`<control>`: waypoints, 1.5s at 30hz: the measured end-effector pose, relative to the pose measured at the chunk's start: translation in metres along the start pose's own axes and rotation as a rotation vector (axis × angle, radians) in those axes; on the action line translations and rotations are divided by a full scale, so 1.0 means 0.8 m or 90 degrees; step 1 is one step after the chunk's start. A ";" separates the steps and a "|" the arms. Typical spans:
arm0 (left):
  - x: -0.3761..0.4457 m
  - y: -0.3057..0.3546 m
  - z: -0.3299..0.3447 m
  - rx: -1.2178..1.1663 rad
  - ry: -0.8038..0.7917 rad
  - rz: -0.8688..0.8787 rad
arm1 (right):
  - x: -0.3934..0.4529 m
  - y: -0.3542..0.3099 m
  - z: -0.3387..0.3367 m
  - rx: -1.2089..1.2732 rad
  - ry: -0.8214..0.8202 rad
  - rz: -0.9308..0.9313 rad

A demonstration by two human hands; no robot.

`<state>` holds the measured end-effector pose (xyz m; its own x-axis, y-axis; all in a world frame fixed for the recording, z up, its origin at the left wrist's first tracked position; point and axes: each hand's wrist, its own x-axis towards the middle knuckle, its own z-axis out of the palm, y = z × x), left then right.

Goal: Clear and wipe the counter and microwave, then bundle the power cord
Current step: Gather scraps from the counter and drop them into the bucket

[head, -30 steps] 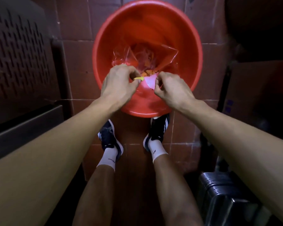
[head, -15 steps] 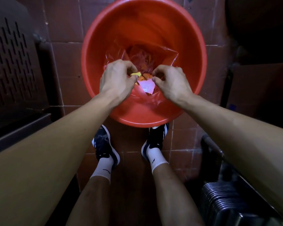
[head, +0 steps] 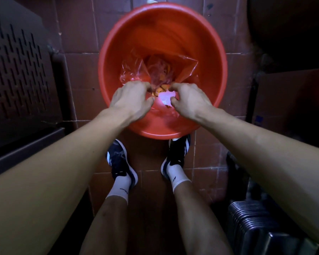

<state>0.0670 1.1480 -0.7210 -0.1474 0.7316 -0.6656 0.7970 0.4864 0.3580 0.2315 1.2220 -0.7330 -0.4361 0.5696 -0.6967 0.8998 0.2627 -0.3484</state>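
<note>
Dark perforated metal panel (head: 17, 74): stood at the far left edge, its face pierced with rows of short slots, beside the tiled floor.
Red-brown tiled floor (head: 77, 70): ran under everything, pale grout lines showing.
Left hand (head: 131, 102): hung over the near side of the basin, back up, fingers curled inward and tips pinched at the bag's edge; whether anything lay in the palm could not be told.
Round red plastic basin (head: 210, 52): sat on the floor just ahead of the feet, its near rim partly covering the toe of the right shoe.
Clear crumpled plastic bag (head: 184, 69): lay inside the basin, mouth spread between both hands, holding orange scraps (head: 161, 88) and a white paper scrap (head: 165, 98).
Right hand (head: 190, 101): hung level with the left one, fingers bent, tips closed on the bag's near edge beside the white scrap.
Dark trainers with white socks (head: 121, 162): stood apart on the tiles, below the basin.
Ribbed grey metal object (head: 250, 223): lay at the lower right, too dim to identify.
</note>
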 end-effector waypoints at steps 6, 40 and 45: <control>-0.051 0.019 -0.049 0.107 -0.056 0.017 | -0.053 -0.027 -0.040 -0.036 -0.028 -0.026; -0.646 0.129 -0.380 -0.055 0.361 -0.241 | -0.529 -0.344 -0.365 -0.164 0.137 -0.474; -0.757 0.089 -0.332 -0.110 0.430 -0.300 | -0.597 -0.403 -0.312 -0.188 0.123 -0.548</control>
<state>0.0579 0.8662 -0.1184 -0.8050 0.5359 -0.2546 0.4719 0.8384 0.2726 0.1534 1.0597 -0.1314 -0.9690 0.1989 -0.1462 0.2460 0.8279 -0.5040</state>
